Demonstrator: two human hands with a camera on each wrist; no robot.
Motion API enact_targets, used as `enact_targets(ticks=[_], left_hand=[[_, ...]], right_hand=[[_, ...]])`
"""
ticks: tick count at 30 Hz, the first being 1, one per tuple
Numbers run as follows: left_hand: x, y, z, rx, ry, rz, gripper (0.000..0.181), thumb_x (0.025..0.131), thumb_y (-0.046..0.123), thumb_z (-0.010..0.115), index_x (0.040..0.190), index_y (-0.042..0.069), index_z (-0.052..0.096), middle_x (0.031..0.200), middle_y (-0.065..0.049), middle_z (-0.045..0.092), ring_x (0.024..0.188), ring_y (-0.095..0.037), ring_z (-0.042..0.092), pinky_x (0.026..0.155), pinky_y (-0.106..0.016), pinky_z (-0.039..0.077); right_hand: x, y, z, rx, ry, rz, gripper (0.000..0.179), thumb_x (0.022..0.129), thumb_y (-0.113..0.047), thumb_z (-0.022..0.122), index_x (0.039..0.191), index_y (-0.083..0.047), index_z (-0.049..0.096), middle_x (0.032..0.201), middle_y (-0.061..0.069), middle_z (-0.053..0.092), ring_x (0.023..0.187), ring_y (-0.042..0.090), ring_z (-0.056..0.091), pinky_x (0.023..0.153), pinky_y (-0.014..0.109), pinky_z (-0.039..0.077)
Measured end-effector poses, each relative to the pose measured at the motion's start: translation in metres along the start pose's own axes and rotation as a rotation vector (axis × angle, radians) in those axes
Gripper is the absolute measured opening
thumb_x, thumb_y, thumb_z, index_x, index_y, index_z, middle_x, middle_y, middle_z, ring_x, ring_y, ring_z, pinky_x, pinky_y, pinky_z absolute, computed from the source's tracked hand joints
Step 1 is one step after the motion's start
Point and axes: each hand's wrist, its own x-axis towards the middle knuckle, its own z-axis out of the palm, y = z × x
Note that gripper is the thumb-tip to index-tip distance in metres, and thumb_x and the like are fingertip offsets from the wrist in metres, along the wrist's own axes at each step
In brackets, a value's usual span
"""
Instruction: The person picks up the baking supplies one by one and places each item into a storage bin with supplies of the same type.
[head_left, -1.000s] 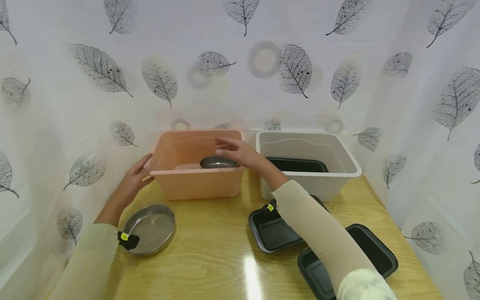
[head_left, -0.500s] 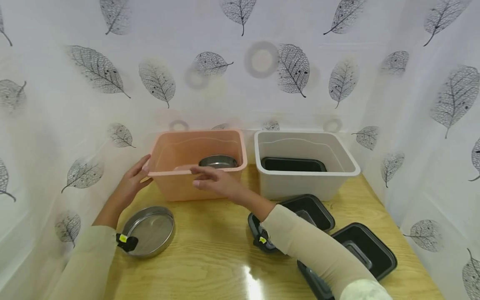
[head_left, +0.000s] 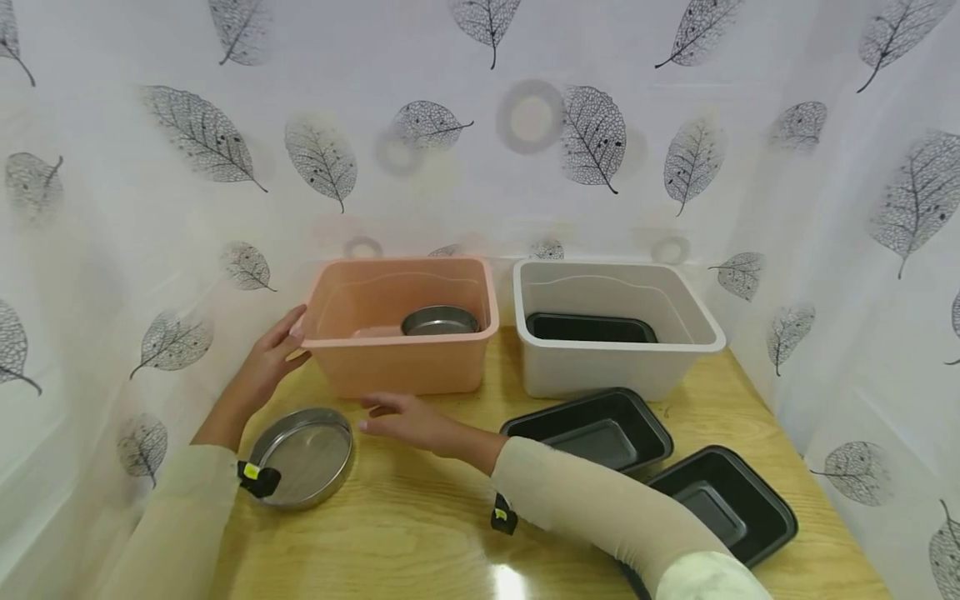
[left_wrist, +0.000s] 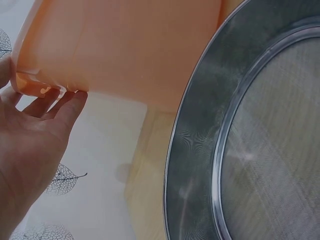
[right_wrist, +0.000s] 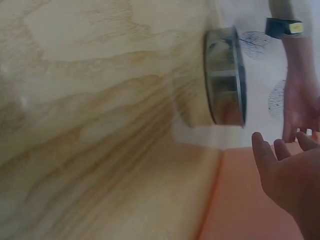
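My left hand [head_left: 262,367] grips the left rim corner of an orange-pink plastic bin [head_left: 397,367]; its fingers [left_wrist: 65,112] lie curled under the rim in the left wrist view. A round metal mesh sieve [head_left: 303,458] rests flat on the table, just below that hand. Over the wood to the right of the sieve, my right hand [head_left: 408,421] holds nothing, its fingers loosely extended toward the sieve's rim. The right wrist view shows this right hand [right_wrist: 287,172] apart from the sieve [right_wrist: 225,82]. Another round metal sieve-like pan [head_left: 440,321] sits inside the bin.
A white bin [head_left: 607,371] stands right of the orange-pink one, with a dark pan [head_left: 588,327] inside. Black rectangular baking pans [head_left: 600,429] [head_left: 738,500] lie at the right, partly behind my right sleeve [head_left: 592,492]. A leaf-patterned curtain surrounds the wooden table [head_left: 390,533].
My right hand has left the space above the pan in the orange-pink bin, moving down and left across the bin's front toward the sieve. The left hand stays at the bin's corner.
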Motion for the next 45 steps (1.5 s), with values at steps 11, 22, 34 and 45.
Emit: enact_targets(ticks=[11,22,34,45], left_hand=[[-0.001,0.000,0.002,0.008,-0.004,0.000,0.065,0.110,0.031,0.042,0.164,0.015,0.010,0.170,-0.017,-0.004,0.151,-0.047,0.010,0.116,-0.053,0.027],[-0.003,-0.002,0.001,0.008,-0.016,0.026,0.064,0.110,0.031,0.042,0.164,0.014,0.011,0.168,-0.022,-0.003,0.149,-0.050,0.011,0.104,-0.022,0.045],[-0.002,-0.002,0.002,-0.008,-0.015,0.035,0.064,0.110,0.030,0.042,0.163,0.014,0.012,0.168,-0.021,-0.005,0.150,-0.048,0.010,0.104,-0.021,0.046],[-0.002,-0.002,0.002,0.007,-0.012,0.033,0.064,0.110,0.031,0.042,0.164,0.014,0.011,0.168,-0.023,-0.002,0.149,-0.048,0.013,0.104,-0.021,0.045]], right_hand=[[0.020,0.027,0.031,0.043,0.052,0.003,0.052,0.098,-0.021,0.067,0.147,-0.012,0.053,0.152,0.003,0.052,0.140,0.026,0.047,0.105,0.024,0.046],[0.030,0.043,0.055,0.202,0.050,0.062,0.055,0.098,-0.027,0.068,0.149,-0.023,0.051,0.152,-0.011,0.047,0.141,0.015,0.043,0.105,0.026,0.046],[0.032,0.042,0.063,0.154,0.080,0.056,0.054,0.096,-0.022,0.070,0.148,-0.020,0.053,0.158,-0.004,0.041,0.148,0.016,0.032,0.117,0.029,0.035],[0.034,0.048,0.066,0.082,0.057,0.112,0.050,0.096,-0.025,0.071,0.144,-0.023,0.058,0.164,0.002,0.032,0.149,0.025,0.033,0.111,0.029,0.043]])
